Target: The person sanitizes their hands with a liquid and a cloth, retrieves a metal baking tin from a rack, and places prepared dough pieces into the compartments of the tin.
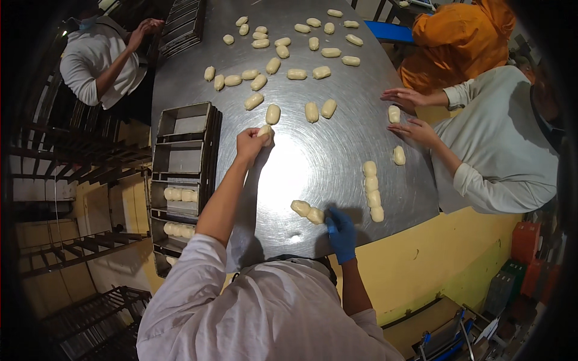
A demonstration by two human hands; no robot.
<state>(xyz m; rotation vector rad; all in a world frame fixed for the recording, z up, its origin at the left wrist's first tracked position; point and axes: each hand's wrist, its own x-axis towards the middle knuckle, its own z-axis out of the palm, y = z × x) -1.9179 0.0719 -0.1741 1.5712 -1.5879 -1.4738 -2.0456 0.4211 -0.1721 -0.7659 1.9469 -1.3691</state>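
My bare left hand [250, 144] reaches across the steel table, its fingers closed on a small pale dough roll [265, 132]. Just beyond it lies another dough roll [273, 114]. Near the table's front edge is my right hand [341, 233] in a blue glove. Its fingers are extended, with their tips at the right end of a short row of joined dough rolls [307, 211]; part of that contact is hidden. Further right, several dough rolls stand end to end in a longer row [373, 191].
Loaf tins [183, 144] stand stacked along the table's left edge, some holding dough. Many loose dough rolls [296, 74] are scattered over the far table [241, 180]. At right a co-worker's hands [415, 111] surround one roll. Other people stand at far left and far right.
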